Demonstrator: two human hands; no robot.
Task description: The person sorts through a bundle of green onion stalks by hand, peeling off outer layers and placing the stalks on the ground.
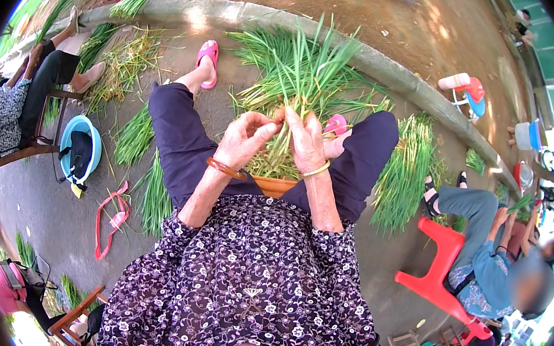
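In front of my lap, my right hand (306,144) is closed round a small bunch of chives (310,66), its long green leaves pointing away from me. My left hand (245,138) pinches at the pale lower ends of the same bunch, thumb and fingertips together. Between my knees stands an orange-brown basin (274,187) with yellowish leaf trimmings (271,166) in it, partly hidden by my hands and wrists. Beyond my hands a large heap of chives (256,47) lies on the ground.
More chives (406,165) lie right of my knee, others (137,136) at left. A light-blue basin (94,162) holding a black bag and a pink strap (112,220) are at left. A red stool (439,255) and a seated person (491,267) are at right. A curb (355,50) runs beyond.
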